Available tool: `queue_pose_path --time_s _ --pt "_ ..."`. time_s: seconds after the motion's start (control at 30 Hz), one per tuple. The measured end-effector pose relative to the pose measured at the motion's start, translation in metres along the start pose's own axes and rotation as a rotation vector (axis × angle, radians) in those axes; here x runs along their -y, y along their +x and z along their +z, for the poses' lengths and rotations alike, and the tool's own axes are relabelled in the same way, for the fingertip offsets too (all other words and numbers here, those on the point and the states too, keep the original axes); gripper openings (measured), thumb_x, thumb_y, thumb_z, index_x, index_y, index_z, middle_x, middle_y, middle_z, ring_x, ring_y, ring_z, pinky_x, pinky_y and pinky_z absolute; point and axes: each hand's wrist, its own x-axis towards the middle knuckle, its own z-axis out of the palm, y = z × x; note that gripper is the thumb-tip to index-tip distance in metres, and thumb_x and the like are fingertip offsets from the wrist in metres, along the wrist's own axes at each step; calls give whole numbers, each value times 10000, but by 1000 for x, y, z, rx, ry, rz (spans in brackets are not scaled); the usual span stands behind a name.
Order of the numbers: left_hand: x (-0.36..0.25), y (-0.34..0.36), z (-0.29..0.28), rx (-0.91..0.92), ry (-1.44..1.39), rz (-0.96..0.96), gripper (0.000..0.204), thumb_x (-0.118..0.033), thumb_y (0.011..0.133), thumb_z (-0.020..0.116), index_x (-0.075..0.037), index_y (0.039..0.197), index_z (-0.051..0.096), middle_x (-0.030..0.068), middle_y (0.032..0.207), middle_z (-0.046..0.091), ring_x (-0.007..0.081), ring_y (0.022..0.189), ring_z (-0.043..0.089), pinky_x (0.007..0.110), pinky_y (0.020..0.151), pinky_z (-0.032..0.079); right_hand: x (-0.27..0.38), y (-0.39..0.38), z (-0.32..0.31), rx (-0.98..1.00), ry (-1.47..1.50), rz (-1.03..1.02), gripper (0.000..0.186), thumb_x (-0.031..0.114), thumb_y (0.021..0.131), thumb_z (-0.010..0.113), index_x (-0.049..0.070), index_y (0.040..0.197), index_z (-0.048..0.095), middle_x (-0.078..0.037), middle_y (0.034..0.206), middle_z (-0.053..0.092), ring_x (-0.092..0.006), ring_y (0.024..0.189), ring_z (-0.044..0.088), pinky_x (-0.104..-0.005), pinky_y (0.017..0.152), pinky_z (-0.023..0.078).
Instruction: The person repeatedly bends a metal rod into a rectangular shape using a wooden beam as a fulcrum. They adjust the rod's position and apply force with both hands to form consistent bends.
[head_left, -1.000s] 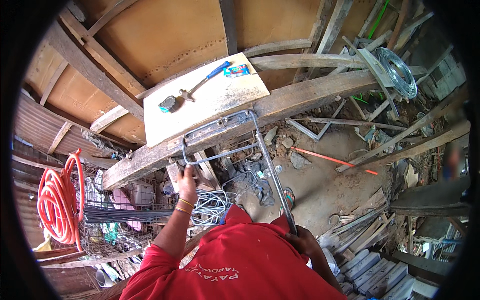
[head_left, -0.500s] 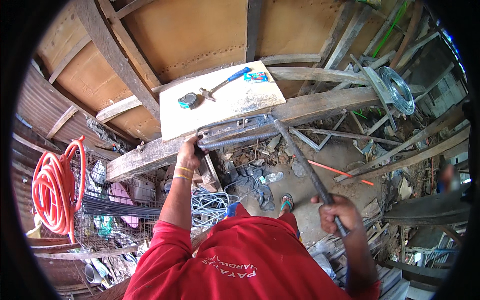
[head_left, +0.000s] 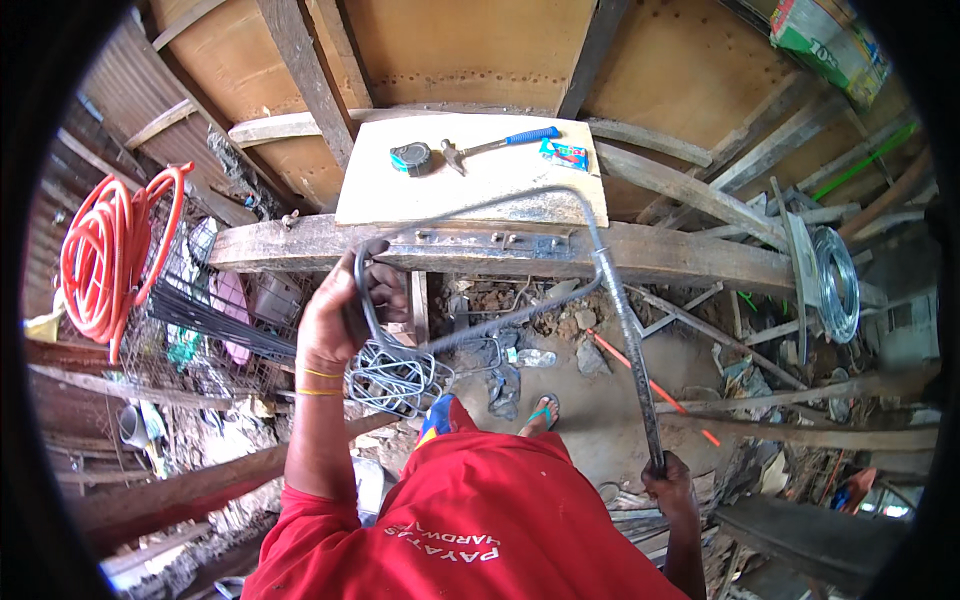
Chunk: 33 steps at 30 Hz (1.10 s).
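Observation:
My left hand (head_left: 345, 310) is closed around one end of a bent steel bar (head_left: 470, 205), shaped into a roughly rectangular loop. The loop hangs in front of a wooden beam (head_left: 280, 245), over a metal plate with short pegs (head_left: 480, 243). Low on the right, my right hand (head_left: 668, 483) grips the lower end of a long dark metal rod (head_left: 637, 370). That rod's upper end meets the loop's right corner; how they join I cannot tell. Behind the beam, a pale board (head_left: 390, 205) bears a blue-handled hammer (head_left: 500, 143), a tape measure (head_left: 410, 158) and a small blue-and-red packet (head_left: 565, 155).
An orange hose coil (head_left: 105, 260) hangs at left, beside a bundle of dark rods (head_left: 215, 325). Several bent steel loops (head_left: 400, 380) lie below my left hand. A wire coil (head_left: 836, 285) hangs at right. On the ground are an orange rod (head_left: 650, 385) and rubble.
The bent bar has come up off the peg plate, blurred by motion, and its loop now stands wider in view. My right hand has lowered slightly with the rod. The view has shifted left.

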Motion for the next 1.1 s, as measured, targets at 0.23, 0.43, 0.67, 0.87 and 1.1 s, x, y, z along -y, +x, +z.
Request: queue_pose_path --time_s 0.23,0.43,0.67,0.87,1.1 --pt "121 -31 -22 -552 222 -395 311 -336 1024 521 -46 942 600 63 679 588 213 539 572 389 557 522 54 110 -135 -83 -495 -206 301 315 874 747 26 935 690 -49 749 647 -163 692 603 -344 637 480" --pt "225 -46 -23 -637 -266 -398 228 -316 948 488 -120 852 555 8 665 516 154 519 420 340 563 399 181 210 -182 -10 -1001 -411 510 470 848 738 13 1074 713 -243 1007 712 -402 949 685 -446 834 525" --pt "294 -18 -1 -686 -227 -428 319 -405 1043 494 -155 858 565 -81 539 305 90 473 259 279 508 268 220 291 -205 -145 -1231 -576 505 470 813 745 71 1122 720 -222 1071 715 -427 1014 668 -493 885 517" --pt "320 -16 14 -640 -318 -383 306 -378 1053 476 -161 839 509 -44 610 376 132 506 337 360 597 404 137 314 -311 -439 -1250 -480 539 488 774 773 69 1109 726 -250 1069 703 -437 1012 663 -521 867 512" --pt "306 -16 5 -511 -363 -427 329 -409 1053 476 -137 887 557 -54 609 360 116 523 326 332 610 390 -11 273 -294 -295 -615 -429 474 443 832 759 -12 951 695 -187 849 698 -328 762 639 -452 734 490"
